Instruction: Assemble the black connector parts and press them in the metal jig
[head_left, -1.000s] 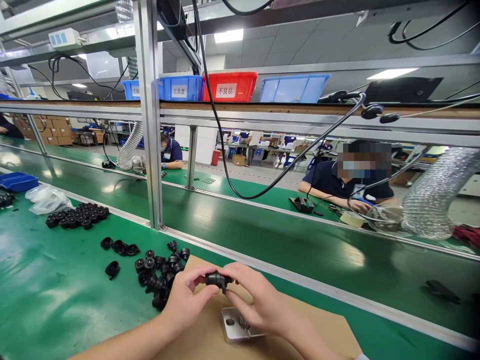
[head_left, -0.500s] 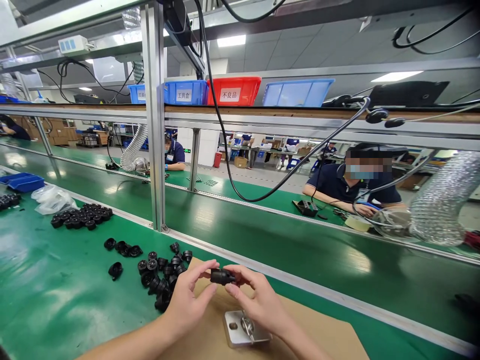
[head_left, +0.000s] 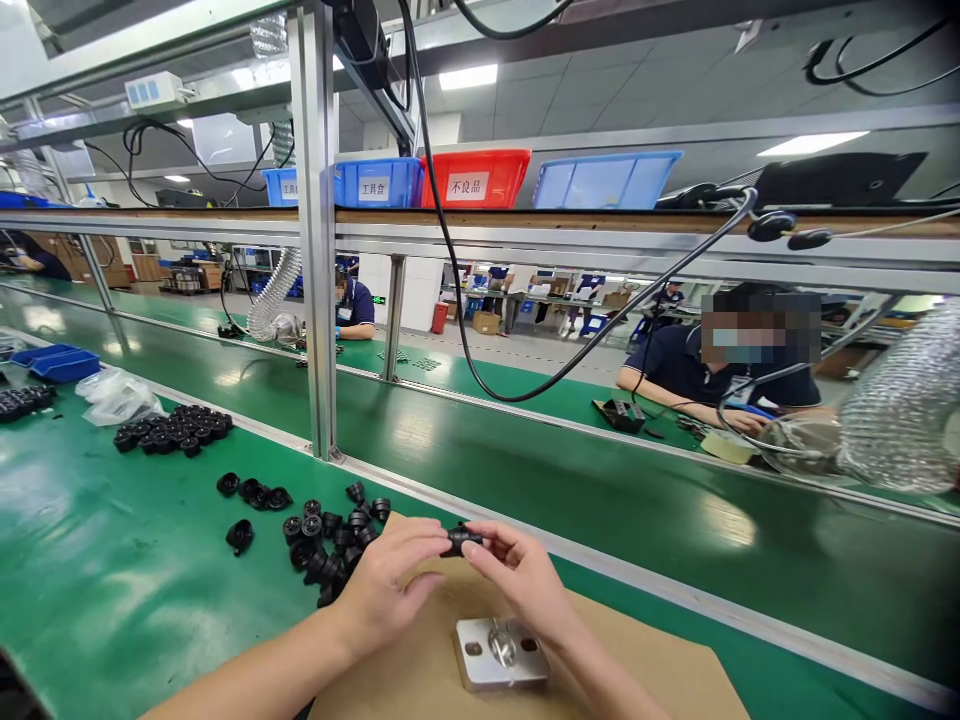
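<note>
A small black cylindrical part (head_left: 460,540) is pinched between the thumb and fingers of my right hand (head_left: 525,580). My left hand (head_left: 390,580) has its thumb apart from its fingers, and its fingertips reach the left end of the part. Below the hands, a metal block (head_left: 501,655) with holes and a shiny round piece in its middle lies on brown cardboard (head_left: 645,655). Several black parts (head_left: 341,540) are heaped left of my left hand.
Farther left are more black parts (head_left: 174,430), a clear plastic bag (head_left: 118,396) and blue trays (head_left: 64,362). A metal post (head_left: 319,250) rises beyond the bench. A black cable (head_left: 469,370) hangs ahead. A person (head_left: 720,360) works across at the right.
My left thumb has come away from the black part, and its fingers now lie over the left end. My right hand still grips it. The view has shifted slightly.
</note>
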